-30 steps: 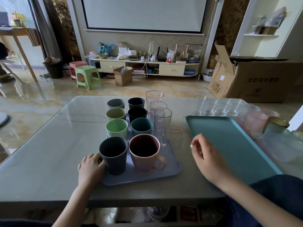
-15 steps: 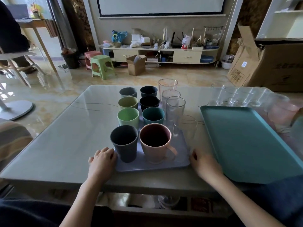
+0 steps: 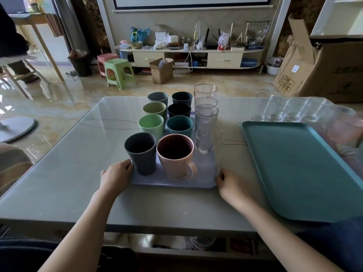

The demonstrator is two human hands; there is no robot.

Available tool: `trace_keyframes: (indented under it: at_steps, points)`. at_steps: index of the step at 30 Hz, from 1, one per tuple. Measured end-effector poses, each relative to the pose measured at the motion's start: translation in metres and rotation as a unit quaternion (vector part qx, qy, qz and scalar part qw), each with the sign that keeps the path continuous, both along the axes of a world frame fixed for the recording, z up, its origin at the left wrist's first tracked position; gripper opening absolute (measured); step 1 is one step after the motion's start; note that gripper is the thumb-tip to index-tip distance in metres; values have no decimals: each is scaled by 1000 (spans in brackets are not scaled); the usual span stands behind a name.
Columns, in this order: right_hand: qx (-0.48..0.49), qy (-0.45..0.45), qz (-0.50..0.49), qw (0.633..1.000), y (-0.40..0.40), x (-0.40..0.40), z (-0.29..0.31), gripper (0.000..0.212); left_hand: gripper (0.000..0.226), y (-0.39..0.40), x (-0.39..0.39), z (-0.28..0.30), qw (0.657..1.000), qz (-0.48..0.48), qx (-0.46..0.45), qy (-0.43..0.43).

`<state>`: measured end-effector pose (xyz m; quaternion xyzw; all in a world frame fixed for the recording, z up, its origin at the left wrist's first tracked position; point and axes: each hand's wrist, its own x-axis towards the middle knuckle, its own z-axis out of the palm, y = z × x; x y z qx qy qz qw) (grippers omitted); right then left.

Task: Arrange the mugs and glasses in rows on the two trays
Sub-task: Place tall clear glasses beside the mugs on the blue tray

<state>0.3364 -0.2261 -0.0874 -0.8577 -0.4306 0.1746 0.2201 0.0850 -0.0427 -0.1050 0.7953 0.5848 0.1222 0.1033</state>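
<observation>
Now both hands at lilac tray (image 3: 172,185): left hand (image 3: 115,176) fingers curled on near-left edge, right hand (image 3: 231,185) gripping near-right corner. Tray w/ mugs, glasses in rows on glossy table (image 3: 59,173); teal tray (image 3: 306,169) to right; green stool (image 3: 119,74) on floor beyond.

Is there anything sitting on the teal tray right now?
No, the teal tray is bare; the mugs and tall glasses stand on the lavender tray, and other clear glasses stand on the table behind it.

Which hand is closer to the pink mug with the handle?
Left. The left hand grips the lilac tray's near-left corner, one cup away from the pink mug. The right hand holds the near-right corner, slightly farther off.
</observation>
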Motion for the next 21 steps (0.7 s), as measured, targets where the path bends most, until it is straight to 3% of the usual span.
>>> trace_keyframes:
  at_steps: [6, 10, 13, 17, 21]
  points:
    - [15, -14, -16, 1000, 0, 0, -8, 37, 35, -9, 0, -2, 998, 35, -8, -46]
    - [-6, 48, -16, 999, 3, 13, -9, 35, 35, -31, 0, 1, 991, 100, -23, -86]
    - [45, 130, -30, 990, 2, 25, -8, 34, 38, -58, 5, 5, 982, 152, -31, -104]
    - [99, 218, 8, 971, -20, 32, 10, 30, 37, -96, 19, 8, 989, 110, -7, -93]
    - [153, 189, 20, 970, -46, 60, 21, 33, 35, -125, 38, 14, 996, 40, 25, -82]
